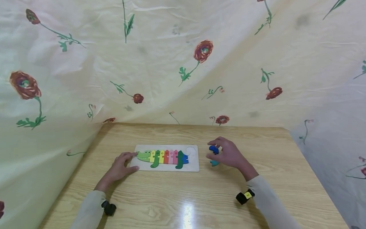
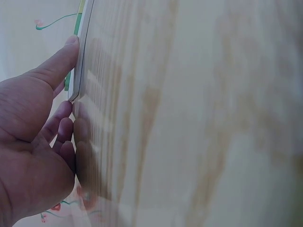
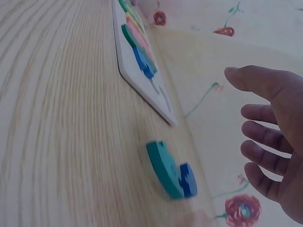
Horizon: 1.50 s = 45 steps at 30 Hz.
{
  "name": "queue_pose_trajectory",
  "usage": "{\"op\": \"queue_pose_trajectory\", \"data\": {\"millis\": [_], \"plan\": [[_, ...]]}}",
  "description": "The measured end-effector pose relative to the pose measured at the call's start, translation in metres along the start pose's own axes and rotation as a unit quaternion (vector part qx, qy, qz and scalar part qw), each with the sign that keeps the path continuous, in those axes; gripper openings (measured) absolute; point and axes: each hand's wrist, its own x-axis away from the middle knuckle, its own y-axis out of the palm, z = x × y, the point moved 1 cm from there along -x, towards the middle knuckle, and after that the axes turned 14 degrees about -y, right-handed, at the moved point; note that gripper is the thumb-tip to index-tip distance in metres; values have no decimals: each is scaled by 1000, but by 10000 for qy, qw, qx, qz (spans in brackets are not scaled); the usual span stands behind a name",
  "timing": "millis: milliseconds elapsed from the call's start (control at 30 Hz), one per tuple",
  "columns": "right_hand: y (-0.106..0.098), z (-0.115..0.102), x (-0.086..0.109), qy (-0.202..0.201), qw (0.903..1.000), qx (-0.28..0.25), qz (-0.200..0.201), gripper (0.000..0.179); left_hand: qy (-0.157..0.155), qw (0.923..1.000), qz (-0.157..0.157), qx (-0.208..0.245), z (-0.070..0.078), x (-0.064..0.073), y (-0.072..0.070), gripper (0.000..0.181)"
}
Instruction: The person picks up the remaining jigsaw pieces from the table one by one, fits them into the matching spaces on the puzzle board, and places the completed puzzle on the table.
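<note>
A white puzzle board lies flat on the wooden table, bearing a crocodile made of coloured, numbered pieces. A bare round outline shows at its right end, by a blue piece. At the board's left end, my left hand rests with thumb and index finger touching the edge; in the left wrist view its thumb lies straight along the board. My right hand hovers, fingers spread and holding nothing, above a loose blue piece and a curved teal piece right of the board.
The wooden table runs back to a flowered cloth hanging behind and along the sides. Each wrist wears a small black camera, such as the one on the right.
</note>
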Motion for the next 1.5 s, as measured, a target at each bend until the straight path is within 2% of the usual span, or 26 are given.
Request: {"op": "queue_pose_trajectory", "data": {"millis": [300, 433, 700, 1200, 1500], "plan": [[-7, 9, 18, 369, 9993, 23, -33, 52, -63, 10000, -48, 44, 1, 0, -2, 69], [-5, 13, 25, 589, 9982, 27, -120, 54, -58, 9999, -61, 65, 1, 1, -2, 70], [4, 20, 34, 851, 9950, 387, -348, 58, -17, 10000, -25, 32, 1, 0, 0, 68], [13, 24, 38, 931, 9935, 491, -441, 55, -55, 9999, -22, 82, 1, 1, 0, 69], [17, 28, 40, 967, 9932, 417, -493, 58, 120, 9999, 43, -75, 2, 0, -1, 69]]}}
